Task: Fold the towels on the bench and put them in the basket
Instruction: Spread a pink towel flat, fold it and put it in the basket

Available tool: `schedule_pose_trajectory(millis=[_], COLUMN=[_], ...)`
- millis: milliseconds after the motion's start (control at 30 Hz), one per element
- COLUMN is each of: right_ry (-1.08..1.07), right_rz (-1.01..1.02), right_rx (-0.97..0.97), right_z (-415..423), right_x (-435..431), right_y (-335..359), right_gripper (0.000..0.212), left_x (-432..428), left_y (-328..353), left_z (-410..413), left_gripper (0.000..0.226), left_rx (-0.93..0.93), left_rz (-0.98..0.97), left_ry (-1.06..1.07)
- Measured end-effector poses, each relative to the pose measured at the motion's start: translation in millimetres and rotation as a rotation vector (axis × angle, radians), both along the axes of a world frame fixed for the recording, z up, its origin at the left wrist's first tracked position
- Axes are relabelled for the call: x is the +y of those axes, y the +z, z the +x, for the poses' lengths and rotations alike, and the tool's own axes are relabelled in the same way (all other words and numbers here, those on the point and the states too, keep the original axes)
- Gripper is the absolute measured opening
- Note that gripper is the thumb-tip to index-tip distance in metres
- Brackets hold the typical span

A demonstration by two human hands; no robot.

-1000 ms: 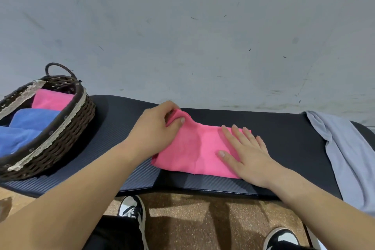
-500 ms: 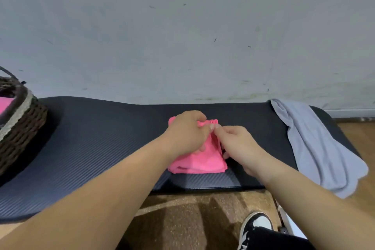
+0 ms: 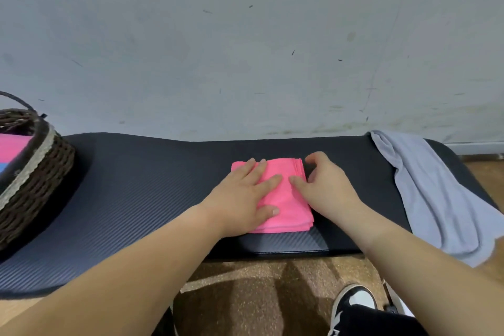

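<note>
Both our hands on a folded pink towel on the dark counter.
Our left hand lies flat on the towel's left part, fingers straight. Our right hand rests its thumb on the towel, fingers curled at its right edge; we cannot tell if they grip. A wicker basket stands far left, and a grey towel drapes over the counter's right end.
</note>
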State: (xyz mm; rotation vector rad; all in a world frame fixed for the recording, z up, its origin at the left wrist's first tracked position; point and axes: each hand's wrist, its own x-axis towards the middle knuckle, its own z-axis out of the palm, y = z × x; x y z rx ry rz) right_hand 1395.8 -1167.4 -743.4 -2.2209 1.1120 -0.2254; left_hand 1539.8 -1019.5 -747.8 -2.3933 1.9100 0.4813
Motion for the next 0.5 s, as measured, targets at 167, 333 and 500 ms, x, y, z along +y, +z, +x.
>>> schedule_pose_trajectory(millis=[167, 333, 500], right_ry=[0.376, 0.510, 0.502], right_rz=[-0.249, -0.136, -0.115], right_rx=[-0.035, 0.328, 0.336], right_z=[-7.7, -15.7, -15.8], right_x=[0.7, 7.1, 9.6], right_y=[-1.4, -19.9, -7.9], right_gripper=[0.060, 0.068, 0.071], left_x=[6.8, 19.5, 29.1], left_y=[-8.7, 1.9, 13.7], left_z=[3.1, 4.6, 4.1], left_gripper=[0.078, 0.075, 0.060], left_rx=[-0.042, 0.027, 0.003], left_rz=[-0.047, -0.118, -0.175], left_ry=[-0.027, -0.020, 0.241])
